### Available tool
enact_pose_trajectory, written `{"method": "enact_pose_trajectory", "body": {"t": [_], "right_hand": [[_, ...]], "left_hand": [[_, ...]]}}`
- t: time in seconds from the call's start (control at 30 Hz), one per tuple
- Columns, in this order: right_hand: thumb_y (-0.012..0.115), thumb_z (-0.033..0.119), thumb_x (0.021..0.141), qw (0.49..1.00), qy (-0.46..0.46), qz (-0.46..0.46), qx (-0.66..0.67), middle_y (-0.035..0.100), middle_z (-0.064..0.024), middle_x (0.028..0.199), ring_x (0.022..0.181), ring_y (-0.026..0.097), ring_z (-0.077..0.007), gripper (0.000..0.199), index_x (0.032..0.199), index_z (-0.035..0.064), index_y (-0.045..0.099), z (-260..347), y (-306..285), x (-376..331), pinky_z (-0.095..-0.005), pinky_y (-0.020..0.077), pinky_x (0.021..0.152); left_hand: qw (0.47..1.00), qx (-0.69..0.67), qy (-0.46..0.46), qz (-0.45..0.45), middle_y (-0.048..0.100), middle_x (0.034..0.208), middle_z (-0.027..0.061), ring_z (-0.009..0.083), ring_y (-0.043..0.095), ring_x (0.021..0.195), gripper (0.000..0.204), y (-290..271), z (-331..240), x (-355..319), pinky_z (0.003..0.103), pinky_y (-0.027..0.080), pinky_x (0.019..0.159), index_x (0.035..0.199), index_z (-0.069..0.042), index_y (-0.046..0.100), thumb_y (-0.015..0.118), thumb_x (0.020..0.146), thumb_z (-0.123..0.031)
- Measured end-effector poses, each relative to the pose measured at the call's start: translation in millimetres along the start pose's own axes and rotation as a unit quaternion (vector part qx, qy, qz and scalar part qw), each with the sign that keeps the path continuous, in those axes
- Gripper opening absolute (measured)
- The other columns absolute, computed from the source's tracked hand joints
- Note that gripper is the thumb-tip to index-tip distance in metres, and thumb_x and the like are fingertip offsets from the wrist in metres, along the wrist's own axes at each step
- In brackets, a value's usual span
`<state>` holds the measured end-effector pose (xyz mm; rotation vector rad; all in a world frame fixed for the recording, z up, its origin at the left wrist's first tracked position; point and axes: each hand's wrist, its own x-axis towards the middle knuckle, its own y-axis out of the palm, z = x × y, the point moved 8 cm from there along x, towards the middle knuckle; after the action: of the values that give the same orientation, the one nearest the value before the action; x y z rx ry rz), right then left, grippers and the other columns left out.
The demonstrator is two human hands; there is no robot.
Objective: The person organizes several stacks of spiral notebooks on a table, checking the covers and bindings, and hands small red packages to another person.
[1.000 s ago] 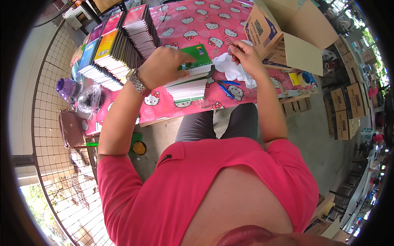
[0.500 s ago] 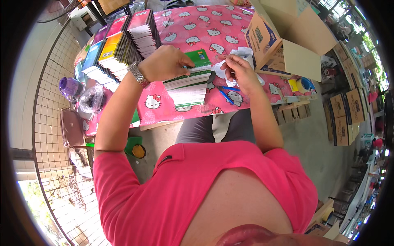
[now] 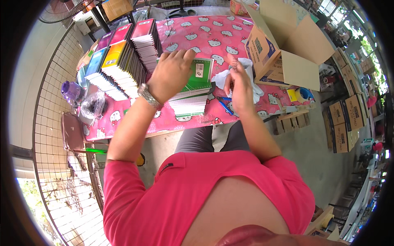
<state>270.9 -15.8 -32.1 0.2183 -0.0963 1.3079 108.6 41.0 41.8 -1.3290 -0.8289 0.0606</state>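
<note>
From my remote seat I see the left grip (image 3: 172,76) bent over the left side of a green notebook (image 3: 199,78), its fingertips out of my sight, so I cannot tell whether it is clamped on the cover or just resting there. That notebook lies to the right of this grip, atop a pile of white-edged notebooks (image 3: 188,105). My right grip (image 3: 239,84) hangs to the right of the notebook, apart from it, fingers curled; whether they meet on anything I cannot tell.

Just below the right grip I make out blue-handled pliers (image 3: 225,106), and behind it a crumpled white cloth (image 3: 257,89). Farther right of it an open cardboard box (image 3: 264,55) stands on the pink-covered counter (image 3: 184,39), with a tape roll (image 3: 303,94) nearer the edge. Left of the left grip I see tall stacks of coloured notebooks (image 3: 117,57) and a purple container (image 3: 70,92).
</note>
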Motion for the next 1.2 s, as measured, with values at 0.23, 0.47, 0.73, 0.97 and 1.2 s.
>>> {"method": "enact_pose_trajectory", "body": {"t": [0.23, 0.47, 0.73, 0.97, 1.2], "right_hand": [[0.034, 0.034, 0.107, 0.987, 0.021, 0.124, -0.101, 0.064, -0.0134, 0.108, 0.067, 0.05, -0.0115, 0.051, 0.142, -0.002, 0.041, 11.6, 44.6, -3.3, -0.0273, 0.0463, 0.063], [0.066, 0.012, 0.09, 0.915, -0.224, 0.143, -0.304, 0.062, -0.0082, 0.096, 0.08, 0.062, -0.0165, 0.023, 0.112, 0.0081, 0.07, 69.9, 32.6, 21.0, -0.0296, 0.0487, 0.068], [0.067, 0.001, 0.085, 0.882, -0.311, 0.133, -0.327, 0.057, -0.0059, 0.095, 0.078, 0.061, -0.017, 0.025, 0.109, 0.008, 0.071, 77.4, 34.7, 16.5, -0.0302, 0.05, 0.068], [0.064, -0.002, 0.087, 0.918, -0.274, 0.143, -0.25, 0.058, -0.005, 0.09, 0.075, 0.058, -0.0156, 0.027, 0.111, 0.0065, 0.07, 66.2, 29.6, 24.1, -0.0279, 0.0478, 0.066], [0.062, 0.004, 0.09, 0.931, -0.149, 0.207, -0.261, 0.06, -0.007, 0.082, 0.071, 0.058, -0.0186, 0.032, 0.122, 0.0053, 0.061, 53.6, 27.0, 29.9, -0.0306, 0.0482, 0.065]], "left_hand": [[0.995, -0.017, -0.039, -0.087, 0.06, 0.096, 0.009, 0.0275, 0.058, 0.093, 0.02, -1.2, -15.3, -4.6, 0.041, 0.039, 0.084, 0.108, -0.008, 0.056, 0.058, 0.089, -0.013], [0.993, -0.033, -0.01, -0.113, 0.059, 0.092, 0.0063, 0.0251, 0.057, 0.089, 0.016, -10.0, -20.3, -13.2, 0.04, 0.038, 0.08, 0.103, -0.009, 0.059, 0.06, 0.088, -0.012], [0.992, -0.066, -0.031, -0.106, 0.062, 0.089, 0.0067, 0.0265, 0.058, 0.086, 0.013, -12.6, -20.0, -11.5, 0.04, 0.039, 0.077, 0.1, -0.008, 0.06, 0.061, 0.089, -0.015], [0.991, -0.057, -0.038, -0.113, 0.063, 0.086, 0.0065, 0.0267, 0.059, 0.086, 0.012, -8.2, -17.1, -7.1, 0.04, 0.039, 0.077, 0.099, -0.008, 0.06, 0.061, 0.089, -0.016], [0.991, -0.056, -0.035, -0.113, 0.062, 0.089, 0.0052, 0.0257, 0.059, 0.087, 0.019, -14.0, -24.2, -7.2, 0.041, 0.038, 0.078, 0.105, -0.009, 0.057, 0.063, 0.088, -0.016]]}}
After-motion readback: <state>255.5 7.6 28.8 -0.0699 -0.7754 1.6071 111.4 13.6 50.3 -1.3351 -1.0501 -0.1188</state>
